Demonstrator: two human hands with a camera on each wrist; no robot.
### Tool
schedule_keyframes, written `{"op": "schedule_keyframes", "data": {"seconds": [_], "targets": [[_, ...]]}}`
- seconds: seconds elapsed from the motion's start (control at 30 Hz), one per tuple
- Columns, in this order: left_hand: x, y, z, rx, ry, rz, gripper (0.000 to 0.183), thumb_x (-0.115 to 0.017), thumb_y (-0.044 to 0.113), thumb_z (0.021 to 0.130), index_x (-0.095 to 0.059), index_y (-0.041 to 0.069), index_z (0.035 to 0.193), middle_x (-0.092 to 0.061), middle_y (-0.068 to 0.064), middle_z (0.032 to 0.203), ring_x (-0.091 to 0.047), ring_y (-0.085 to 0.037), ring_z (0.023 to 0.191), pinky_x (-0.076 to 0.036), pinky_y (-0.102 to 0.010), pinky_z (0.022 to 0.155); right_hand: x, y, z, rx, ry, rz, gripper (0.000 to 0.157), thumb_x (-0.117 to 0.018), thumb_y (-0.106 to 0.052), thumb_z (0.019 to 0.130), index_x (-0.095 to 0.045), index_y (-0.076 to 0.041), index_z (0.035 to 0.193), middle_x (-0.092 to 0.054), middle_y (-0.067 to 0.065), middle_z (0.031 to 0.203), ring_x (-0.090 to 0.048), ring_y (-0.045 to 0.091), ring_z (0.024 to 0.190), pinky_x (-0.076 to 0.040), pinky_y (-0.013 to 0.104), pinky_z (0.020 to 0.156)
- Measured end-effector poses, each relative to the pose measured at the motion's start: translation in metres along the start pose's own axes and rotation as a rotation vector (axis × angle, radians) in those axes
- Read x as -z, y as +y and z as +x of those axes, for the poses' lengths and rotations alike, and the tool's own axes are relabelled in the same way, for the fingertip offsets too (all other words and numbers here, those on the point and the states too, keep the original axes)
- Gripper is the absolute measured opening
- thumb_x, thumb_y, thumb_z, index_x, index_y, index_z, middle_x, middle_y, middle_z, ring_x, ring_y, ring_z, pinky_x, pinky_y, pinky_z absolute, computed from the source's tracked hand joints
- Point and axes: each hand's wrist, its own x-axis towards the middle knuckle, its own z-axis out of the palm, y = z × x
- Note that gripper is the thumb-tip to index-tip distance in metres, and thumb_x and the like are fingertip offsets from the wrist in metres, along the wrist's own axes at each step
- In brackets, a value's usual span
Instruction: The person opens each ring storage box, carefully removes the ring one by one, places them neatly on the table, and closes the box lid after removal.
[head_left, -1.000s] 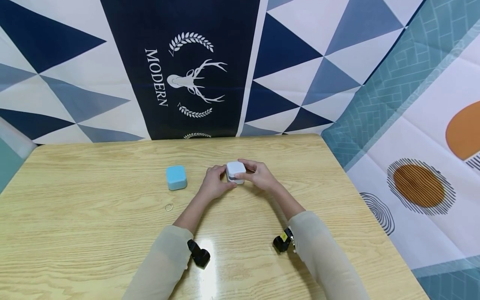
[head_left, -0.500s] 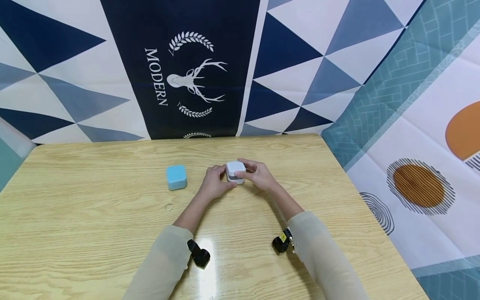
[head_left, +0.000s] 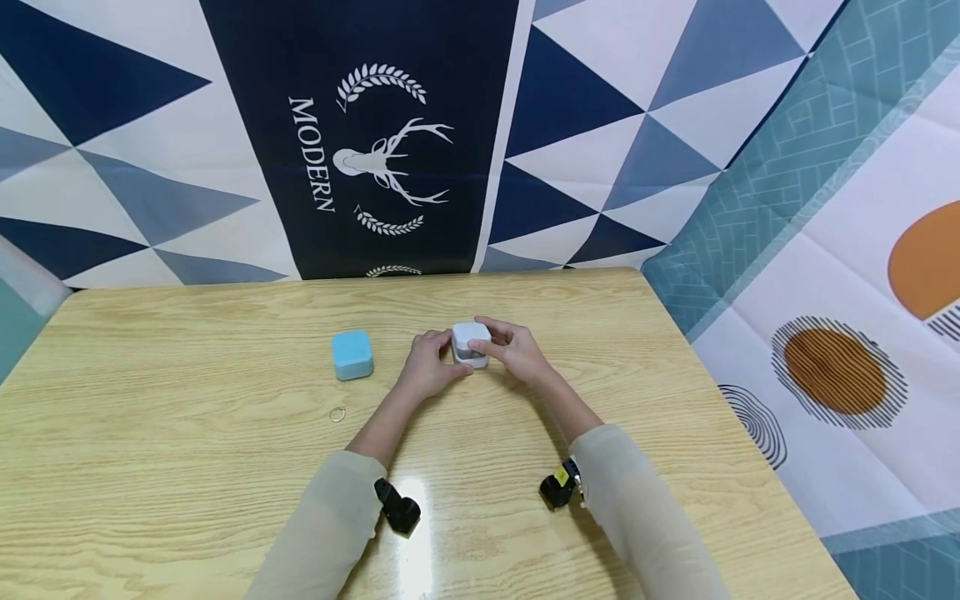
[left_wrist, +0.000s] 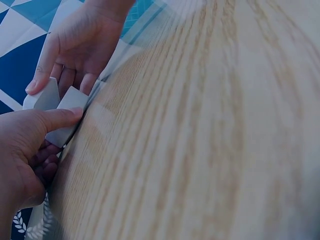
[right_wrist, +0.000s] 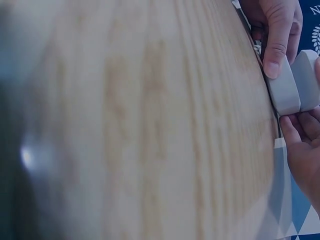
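Note:
A small white box [head_left: 471, 333] with rounded corners stands toward the back of the table, its lid tilted up from its base. My left hand [head_left: 431, 367] grips the base, thumb along the near side; the base [right_wrist: 284, 95] shows plainly in the right wrist view. From the right, my right hand [head_left: 521, 350] pinches the lid between thumb and fingers. In the left wrist view the lid [left_wrist: 46, 96] leans away from the base, leaving a wedge-shaped gap. What lies inside the box is hidden.
Left of my hands sits a light blue box [head_left: 352, 355] of similar size. A thin ring [head_left: 337, 414] lies on the wooden table [head_left: 187, 467] nearer me. Patterned cloth [head_left: 405, 150] hangs behind the table's back edge.
My right forearm has shifted very slightly to the left. Both hands keep their hold on the box, and the gap under the lid looks about the same.

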Motion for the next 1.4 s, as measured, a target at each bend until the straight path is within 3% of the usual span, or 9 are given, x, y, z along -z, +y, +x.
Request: {"op": "schedule_keyframes", "data": {"seconds": [0.4, 0.7, 1.4], "targets": [[0.0, -0.001, 0.0, 0.007, 0.002, -0.009, 0.067, -0.072, 0.031, 0.071, -0.046, 0.005, 0.127, -0.052, -0.011, 0.12, -0.041, -0.025, 0.111, -0.037, -0.038, 0.094, -0.002, -0.022, -0.011, -0.017, -0.002, 0.044, 0.053, -0.061, -0.023, 0.083, -0.044, -0.002, 0.128, -0.049, 0.013, 0.128, -0.047, 0.023, 0.117, -0.038, 0.035, 0.097], [0.001, -0.001, 0.001, 0.014, 0.003, -0.016, 0.068, -0.073, 0.031, 0.071, -0.046, 0.005, 0.128, -0.052, -0.01, 0.12, -0.04, -0.024, 0.11, -0.037, -0.038, 0.094, -0.002, -0.023, -0.011, 0.005, 0.008, 0.045, 0.052, -0.062, -0.023, 0.082, -0.046, -0.001, 0.127, -0.051, 0.014, 0.126, -0.048, 0.023, 0.116, -0.037, 0.036, 0.098], [0.0, 0.0, 0.001, 0.011, 0.0, -0.005, 0.068, -0.073, 0.03, 0.07, -0.046, 0.003, 0.127, -0.052, -0.011, 0.121, -0.041, -0.025, 0.111, -0.037, -0.038, 0.094, -0.002, -0.026, -0.011, -0.038, 0.014, 0.044, 0.053, -0.062, -0.027, 0.081, -0.048, -0.002, 0.126, -0.053, 0.012, 0.124, -0.05, 0.023, 0.114, -0.037, 0.036, 0.098]]}}
